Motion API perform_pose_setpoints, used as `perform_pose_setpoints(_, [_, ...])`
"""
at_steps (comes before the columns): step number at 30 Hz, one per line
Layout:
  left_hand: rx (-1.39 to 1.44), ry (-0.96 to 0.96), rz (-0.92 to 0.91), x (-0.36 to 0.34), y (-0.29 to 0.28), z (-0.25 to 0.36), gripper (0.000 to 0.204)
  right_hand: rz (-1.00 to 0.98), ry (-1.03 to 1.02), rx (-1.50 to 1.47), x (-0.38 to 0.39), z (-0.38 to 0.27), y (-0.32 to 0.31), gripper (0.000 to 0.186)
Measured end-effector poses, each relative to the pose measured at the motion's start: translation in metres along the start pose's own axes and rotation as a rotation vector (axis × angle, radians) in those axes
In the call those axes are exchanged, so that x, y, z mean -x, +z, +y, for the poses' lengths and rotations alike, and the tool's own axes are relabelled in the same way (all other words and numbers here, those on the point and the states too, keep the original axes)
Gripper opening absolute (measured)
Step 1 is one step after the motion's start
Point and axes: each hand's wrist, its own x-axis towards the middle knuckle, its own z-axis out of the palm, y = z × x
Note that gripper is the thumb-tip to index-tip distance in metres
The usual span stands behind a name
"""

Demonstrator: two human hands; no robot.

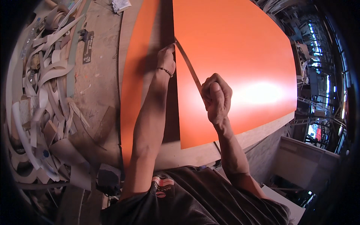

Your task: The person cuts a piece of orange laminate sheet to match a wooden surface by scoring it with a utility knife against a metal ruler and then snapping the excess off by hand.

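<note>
A large glossy orange sheet (pixel 236 45) lies on a pale wooden board (pixel 261 130), with a straight left edge beside a dark band. My left hand (pixel 166 60) is closed at that edge, near the upper end of a long thin flat strip (pixel 189 67); what its fingers grip is hidden. My right hand (pixel 216 98) is wrapped round the lower part of the strip, which slants across the orange surface. A narrower orange piece (pixel 131 93) lies to the left, under my left forearm.
A heap of pale curved offcuts (pixel 52 71) covers the far left of the worn bench (pixel 99 75), with a dark flat tool (pixel 87 45) beside it. White paper (pixel 120 5) lies at the top. Panels (pixel 307 153) and a cluttered workshop are at the right.
</note>
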Motion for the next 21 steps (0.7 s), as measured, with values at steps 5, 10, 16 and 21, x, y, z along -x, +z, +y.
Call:
perform_pose_setpoints(5, [-0.123,-0.087,-0.005,-0.011,-0.008,0.005,0.053,-0.007,-0.088,0.171,0.009,0.007,0.003,0.039])
perform_pose_setpoints(10, [-0.23,-0.145,0.097,-0.015,-0.006,0.013,0.072,-0.111,-0.096,0.214,0.013,-0.005,0.006,0.032])
perform_pose_setpoints(16, [-0.006,-0.192,-0.17,0.019,0.023,0.025,0.091,-0.123,-0.088,0.336,-0.034,0.014,-0.001,0.037])
perform_pose_setpoints(21, [-0.082,-0.256,0.06,0.003,0.012,0.032,0.11,-0.196,-0.143,0.237,-0.063,0.017,0.012,0.032])
